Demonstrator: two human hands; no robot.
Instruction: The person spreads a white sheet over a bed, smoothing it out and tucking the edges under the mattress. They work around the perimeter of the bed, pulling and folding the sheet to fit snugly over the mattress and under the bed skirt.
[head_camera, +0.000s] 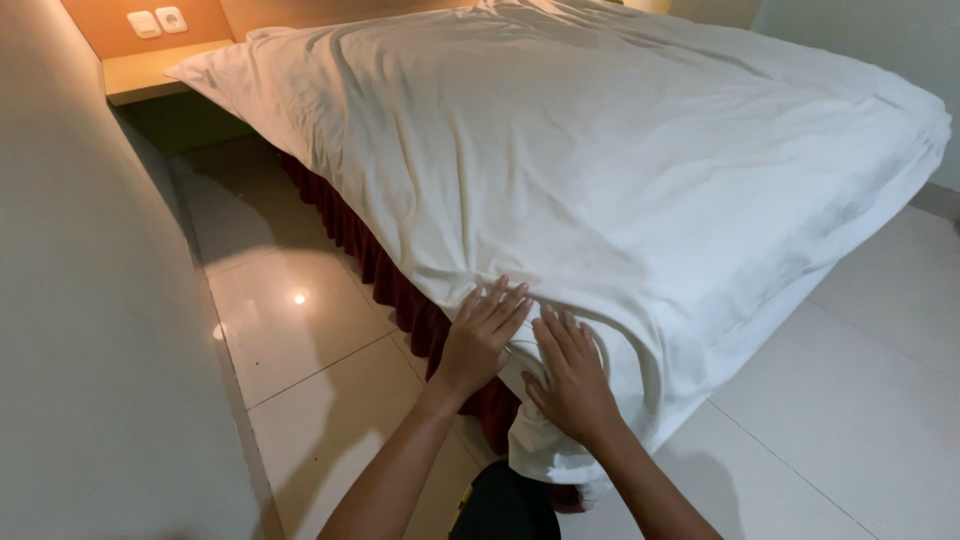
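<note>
Both hands lie flat and open on the near corner of the white duvet (620, 170): left hand (480, 335) beside right hand (572, 375), fingers spread, perhaps pressing it. Underneath, left, hangs a dark red bed skirt (385, 265).

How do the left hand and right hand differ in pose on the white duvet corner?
The left hand sits higher, fingers pointing up-right; the right hand sits lower, fingers pointing up-left. Both lie flat, fingers spread, on the white duvet at the corner above the dark red bed skirt.
</note>
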